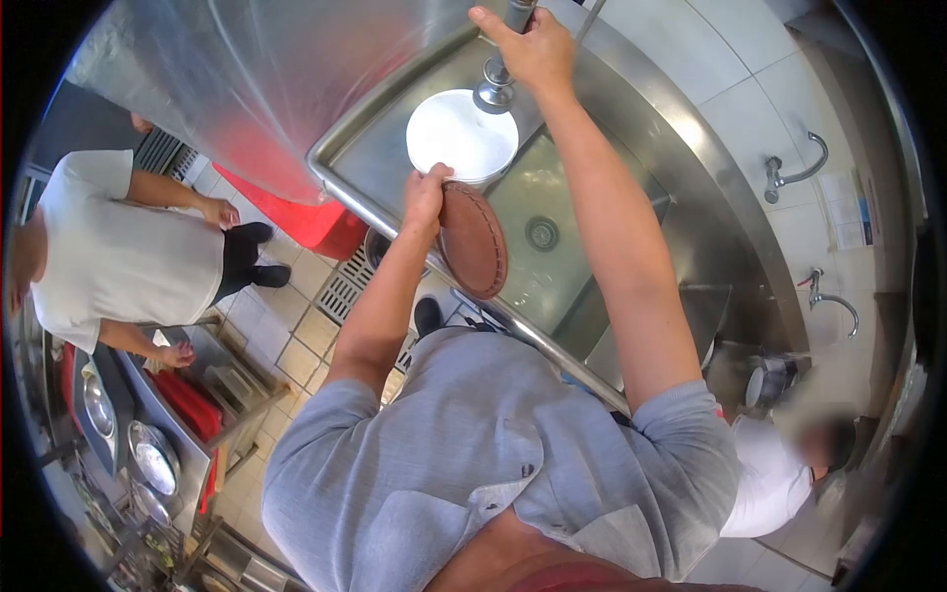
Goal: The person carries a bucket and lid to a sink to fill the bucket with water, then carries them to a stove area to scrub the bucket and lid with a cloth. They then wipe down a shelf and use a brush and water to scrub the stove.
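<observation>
My left hand [426,201] is closed at the edge of a brown oval plate [473,242] with a stitched-looking rim, which hangs tilted over the sink's front edge. Its fingertips also meet the rim of a round white plate [461,135], just beyond the brown one. My right hand [538,49] is wrapped round the handle of a metal spray nozzle [494,91], its thumb stretched out. The nozzle's head is right over the white plate. Below them lies the steel sink basin [582,266] with a drain [542,233].
A person in a white shirt [128,247] stands at the left by a steel table [178,395] with metal dishes. Another person in white [764,479] is at the lower right. Two taps [797,168] are on the tiled wall. A red container [296,217] stands beyond the sink's left edge.
</observation>
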The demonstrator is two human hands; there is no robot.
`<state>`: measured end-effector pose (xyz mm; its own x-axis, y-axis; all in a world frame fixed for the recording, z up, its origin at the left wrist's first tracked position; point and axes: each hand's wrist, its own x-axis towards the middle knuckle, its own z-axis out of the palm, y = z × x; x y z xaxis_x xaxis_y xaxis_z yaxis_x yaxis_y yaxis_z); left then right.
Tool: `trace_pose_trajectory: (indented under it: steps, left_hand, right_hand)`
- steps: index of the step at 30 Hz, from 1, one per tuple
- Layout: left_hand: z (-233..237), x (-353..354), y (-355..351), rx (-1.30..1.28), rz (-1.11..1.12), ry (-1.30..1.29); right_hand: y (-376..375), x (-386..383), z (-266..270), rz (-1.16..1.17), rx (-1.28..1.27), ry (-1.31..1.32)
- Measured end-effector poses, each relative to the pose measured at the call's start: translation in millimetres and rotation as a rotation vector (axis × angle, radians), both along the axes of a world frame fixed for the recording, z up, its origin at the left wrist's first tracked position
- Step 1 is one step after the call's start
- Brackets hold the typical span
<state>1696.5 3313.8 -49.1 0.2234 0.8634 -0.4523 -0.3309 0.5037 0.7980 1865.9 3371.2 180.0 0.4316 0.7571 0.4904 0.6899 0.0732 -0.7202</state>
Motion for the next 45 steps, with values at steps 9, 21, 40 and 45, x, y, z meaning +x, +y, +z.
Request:
trace_pose_trajectory:
  steps: [9, 21, 40, 45]
  left_hand:
    - [-7, 3, 2, 0.023, -0.016, -0.032]
    - [-15, 5, 2, 0.060, 0.033, -0.070]
    - [-10, 6, 0, 0.094, 0.051, -0.069]
    - [-7, 4, -1, 0.080, 0.028, -0.123]
  right_hand:
    - [-7, 0, 3, -0.035, -0.023, -0.050]
    - [-19, -3, 19, 0.001, -0.088, -0.058]
    - [4, 11, -4, 0.036, 0.001, -0.021]
    - [-11, 2, 13, 0.060, 0.003, -0.003]
